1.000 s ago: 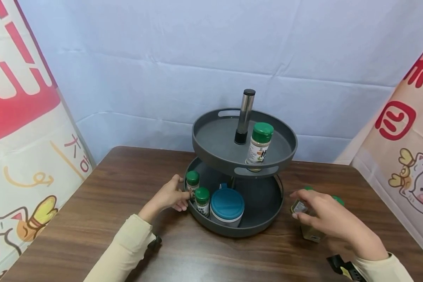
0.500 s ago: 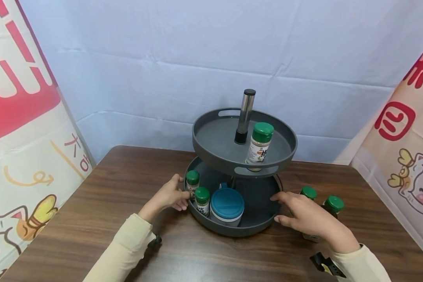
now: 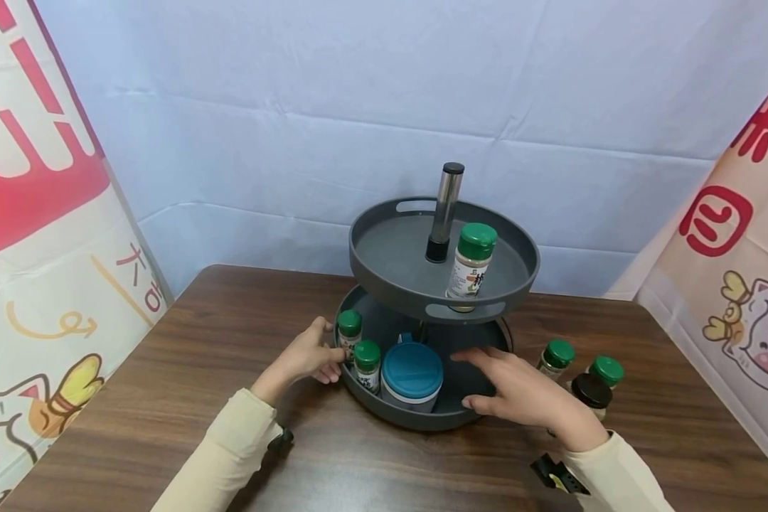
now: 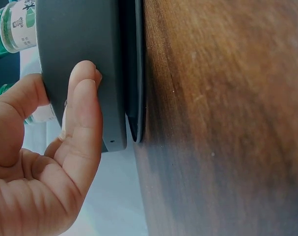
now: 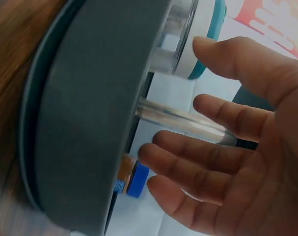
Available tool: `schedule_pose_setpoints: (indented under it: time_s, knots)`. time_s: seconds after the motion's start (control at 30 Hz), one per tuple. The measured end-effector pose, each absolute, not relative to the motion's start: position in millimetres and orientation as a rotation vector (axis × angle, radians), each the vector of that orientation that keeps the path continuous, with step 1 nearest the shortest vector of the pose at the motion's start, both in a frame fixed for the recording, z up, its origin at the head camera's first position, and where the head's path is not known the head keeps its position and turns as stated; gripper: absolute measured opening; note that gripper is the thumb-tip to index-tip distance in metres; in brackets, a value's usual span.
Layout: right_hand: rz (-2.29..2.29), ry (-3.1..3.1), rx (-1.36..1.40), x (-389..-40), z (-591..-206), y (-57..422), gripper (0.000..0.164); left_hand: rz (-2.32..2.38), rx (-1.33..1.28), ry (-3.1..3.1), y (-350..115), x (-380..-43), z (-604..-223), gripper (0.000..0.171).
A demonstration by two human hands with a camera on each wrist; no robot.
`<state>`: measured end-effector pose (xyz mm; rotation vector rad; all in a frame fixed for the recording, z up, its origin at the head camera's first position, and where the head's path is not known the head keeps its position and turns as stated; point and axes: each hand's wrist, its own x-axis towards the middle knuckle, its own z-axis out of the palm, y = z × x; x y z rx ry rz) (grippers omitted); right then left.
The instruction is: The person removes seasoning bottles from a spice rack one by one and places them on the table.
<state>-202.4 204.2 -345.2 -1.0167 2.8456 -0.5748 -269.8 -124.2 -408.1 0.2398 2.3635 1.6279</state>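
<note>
My left hand holds the left rim of a grey two-tier turntable rack, thumb over the edge of its lower tray and fingers along the outer wall. My right hand hovers over the right part of that tray, fingers spread, holding nothing. Left of it stands a teal-lidded jar. Two green-capped spice bottles, one at the back and one in front, stand by my left thumb. In the right wrist view a blue-capped bottle shows beyond the rim, partly hidden by it.
On the upper tray stands a green-capped spice bottle, near the metal post. Right of the rack, green-capped bottles and a black-capped bottle stand on the wooden table, partly behind my right wrist.
My right hand has moved left, from over the bottles at the right to over the lower tray, uncovering those bottles. My left hand and the rack stay put.
</note>
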Motion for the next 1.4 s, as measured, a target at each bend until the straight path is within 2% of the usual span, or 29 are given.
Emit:
schedule_pose_setpoints:
  time_s: [0.33,0.8,1.4]
  knots:
    - [-0.564,2.879,-1.148,-205.3,-345.9,180.2,0.063,1.615,0.249,2.351,-123.4,-267.9,-407.7,0.055]
    - [-0.524,2.905,-1.236,-208.7,-344.0,149.4,0.066,1.608,0.248,2.366,-123.4,-270.1,-407.4,0.055]
    - [-0.369,2.910,-0.929,-210.9,-347.9,109.5,0.076,1.603,0.267,2.357,-125.9,-270.6,-406.3,0.055]
